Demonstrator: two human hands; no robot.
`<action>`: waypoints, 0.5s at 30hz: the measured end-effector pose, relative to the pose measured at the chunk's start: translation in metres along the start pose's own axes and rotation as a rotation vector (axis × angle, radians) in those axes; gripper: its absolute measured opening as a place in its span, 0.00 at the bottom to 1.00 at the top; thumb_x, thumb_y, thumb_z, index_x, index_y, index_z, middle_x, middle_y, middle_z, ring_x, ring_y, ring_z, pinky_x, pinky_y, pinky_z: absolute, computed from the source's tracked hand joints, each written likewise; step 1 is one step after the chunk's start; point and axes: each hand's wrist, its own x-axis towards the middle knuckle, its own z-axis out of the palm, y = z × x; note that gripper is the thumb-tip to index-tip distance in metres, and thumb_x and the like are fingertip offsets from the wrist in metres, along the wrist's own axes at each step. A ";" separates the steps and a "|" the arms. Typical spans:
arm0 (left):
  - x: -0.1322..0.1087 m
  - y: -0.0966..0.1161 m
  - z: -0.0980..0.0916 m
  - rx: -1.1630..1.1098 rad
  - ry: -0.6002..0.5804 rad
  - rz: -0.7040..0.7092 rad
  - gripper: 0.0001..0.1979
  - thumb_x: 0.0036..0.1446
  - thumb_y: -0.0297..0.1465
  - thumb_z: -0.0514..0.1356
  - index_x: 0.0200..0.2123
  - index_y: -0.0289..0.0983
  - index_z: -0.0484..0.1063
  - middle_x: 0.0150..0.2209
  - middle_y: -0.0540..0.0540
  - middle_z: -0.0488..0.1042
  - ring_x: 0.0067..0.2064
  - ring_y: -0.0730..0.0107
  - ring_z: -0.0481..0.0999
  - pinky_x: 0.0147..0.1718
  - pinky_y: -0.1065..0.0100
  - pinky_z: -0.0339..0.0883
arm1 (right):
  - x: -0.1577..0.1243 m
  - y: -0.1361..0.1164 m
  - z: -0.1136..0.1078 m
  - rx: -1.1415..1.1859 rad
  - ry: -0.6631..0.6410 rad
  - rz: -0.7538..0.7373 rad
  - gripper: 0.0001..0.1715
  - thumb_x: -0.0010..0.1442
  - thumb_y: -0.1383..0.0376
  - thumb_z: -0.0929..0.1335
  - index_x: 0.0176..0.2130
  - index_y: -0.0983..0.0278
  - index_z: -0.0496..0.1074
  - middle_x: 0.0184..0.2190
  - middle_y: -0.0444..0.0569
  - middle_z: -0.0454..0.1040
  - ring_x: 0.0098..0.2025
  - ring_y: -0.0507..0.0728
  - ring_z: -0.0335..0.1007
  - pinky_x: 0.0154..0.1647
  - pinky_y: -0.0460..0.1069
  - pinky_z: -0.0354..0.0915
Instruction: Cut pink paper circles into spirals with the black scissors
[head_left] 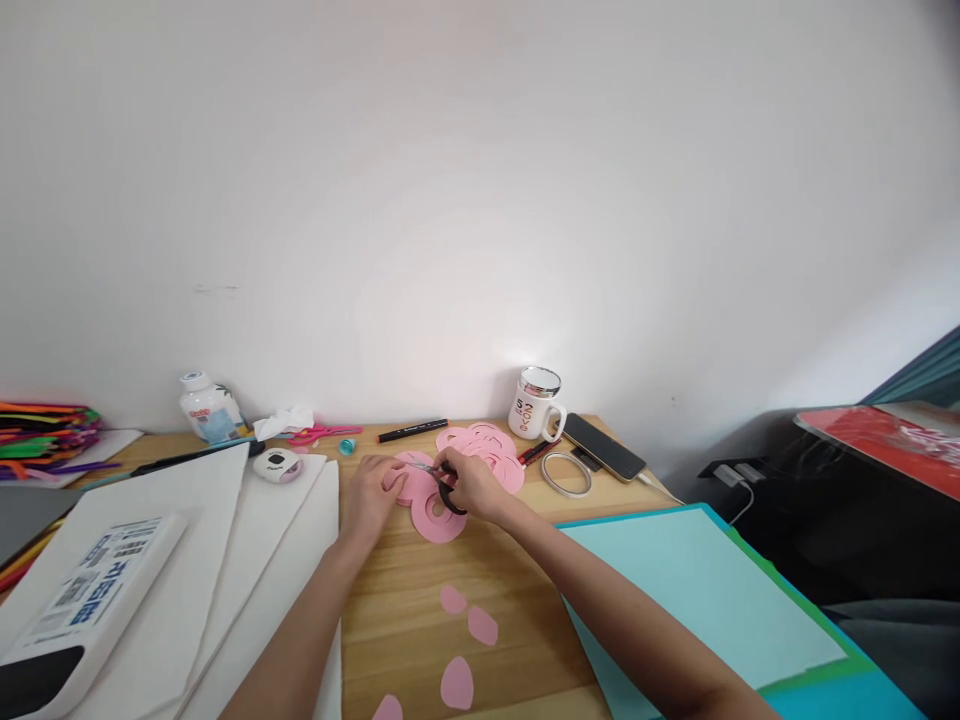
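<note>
My right hand (474, 484) is closed round the dark handles of a pair of scissors (451, 496), whose blades reach left over pink paper. With bent fingers, my left hand (367, 490) grips a pink paper piece (405, 484) by its left side, near the blade tips. Under the scissors lies a pink paper ring (438, 527). Behind my right hand is a pile of cut pink paper rings (491, 450). Closer to me, several loose pink petal shapes, such as a pink paper petal (457, 684), are scattered on the wooden table (405, 610).
White sheets (202, 560) and a white box (97, 610) cover the left. A mug (536, 405), a phone (604, 446) and a metal ring (566, 475) stand or lie back right. Light blue sheets (697, 590) lie at right. A black marker (412, 430) and pink scissors (324, 432) lie near the wall.
</note>
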 end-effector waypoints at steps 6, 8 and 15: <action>-0.002 -0.006 0.006 0.082 -0.123 0.084 0.03 0.45 0.27 0.60 0.22 0.39 0.73 0.30 0.46 0.75 0.37 0.59 0.71 0.37 0.60 0.66 | 0.005 0.002 0.004 -0.157 -0.051 -0.002 0.21 0.47 0.77 0.68 0.41 0.60 0.69 0.29 0.45 0.76 0.30 0.55 0.69 0.26 0.45 0.52; -0.002 -0.008 0.006 0.104 -0.140 0.092 0.04 0.46 0.27 0.60 0.22 0.38 0.73 0.31 0.45 0.75 0.38 0.59 0.71 0.38 0.60 0.66 | 0.005 0.001 0.005 -0.185 -0.079 -0.003 0.22 0.45 0.77 0.69 0.41 0.60 0.69 0.29 0.44 0.76 0.30 0.55 0.69 0.26 0.45 0.52; 0.000 -0.007 0.004 0.143 -0.194 0.094 0.02 0.46 0.29 0.62 0.23 0.38 0.75 0.34 0.45 0.76 0.40 0.58 0.71 0.38 0.61 0.66 | 0.000 -0.005 0.005 -0.238 -0.134 -0.020 0.23 0.45 0.75 0.70 0.42 0.61 0.68 0.30 0.44 0.77 0.31 0.55 0.71 0.26 0.44 0.53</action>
